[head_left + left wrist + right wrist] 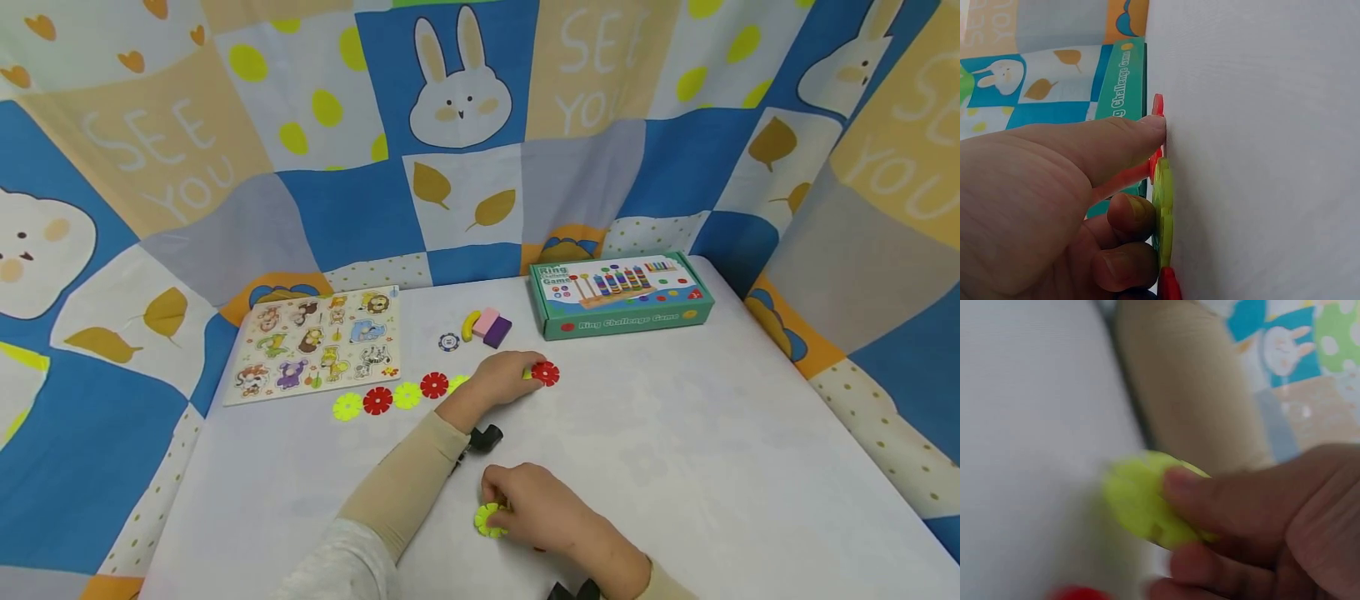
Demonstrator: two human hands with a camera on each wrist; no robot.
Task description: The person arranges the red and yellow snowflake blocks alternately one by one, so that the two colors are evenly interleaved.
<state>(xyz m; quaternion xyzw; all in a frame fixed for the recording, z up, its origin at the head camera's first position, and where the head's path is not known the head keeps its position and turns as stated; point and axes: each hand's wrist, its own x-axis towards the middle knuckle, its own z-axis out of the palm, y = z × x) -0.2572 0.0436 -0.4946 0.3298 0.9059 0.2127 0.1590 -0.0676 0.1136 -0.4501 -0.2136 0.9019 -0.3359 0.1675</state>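
A row of flower-shaped notched discs, alternating yellow-green [347,407] and red [377,401], lies across the table; my left forearm and hand hide part of it. At the row's right end, my left hand [501,377] holds a red disc [545,373] flat at the tabletop, thumb and index finger at its edges. In the left wrist view, a yellow-green disc [1164,212] lies beside it, near the curled fingers. Closer to the body, my right hand [543,510] pinches a yellow-green disc [489,520] between thumb and fingers, tilted above the table.
An animal puzzle board [315,346] lies at the back left. Behind the row are a small round patterned token [448,342], a yellow banana-shaped piece [470,325], and pink [486,321] and purple blocks [497,332]. A green game box [622,296] stands back right. Patterned curtains [352,208] enclose the table.
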